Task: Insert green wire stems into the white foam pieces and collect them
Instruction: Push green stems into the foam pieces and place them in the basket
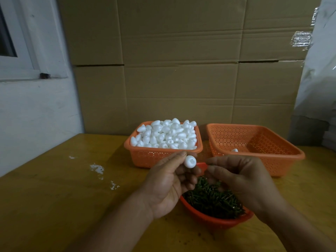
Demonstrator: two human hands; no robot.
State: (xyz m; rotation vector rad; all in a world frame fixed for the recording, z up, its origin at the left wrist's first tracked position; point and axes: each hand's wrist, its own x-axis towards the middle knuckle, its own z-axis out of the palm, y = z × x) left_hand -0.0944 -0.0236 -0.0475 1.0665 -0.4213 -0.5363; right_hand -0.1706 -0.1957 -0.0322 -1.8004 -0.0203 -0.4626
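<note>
My left hand pinches a white foam piece between thumb and fingertips, its dimpled end turned toward me. My right hand is just to the right of it with fingers curled; whether they pinch a green stem is too dark to tell. Under both hands sits a red bowl full of green wire stems. Behind, an orange basket is heaped with white foam pieces. A second orange basket at the right holds one foam piece.
The yellow wooden table carries white paint-like smears to the left. Stacked cardboard boxes wall off the back. A white wall and window frame stand at the left, and plastic-wrapped goods at the right.
</note>
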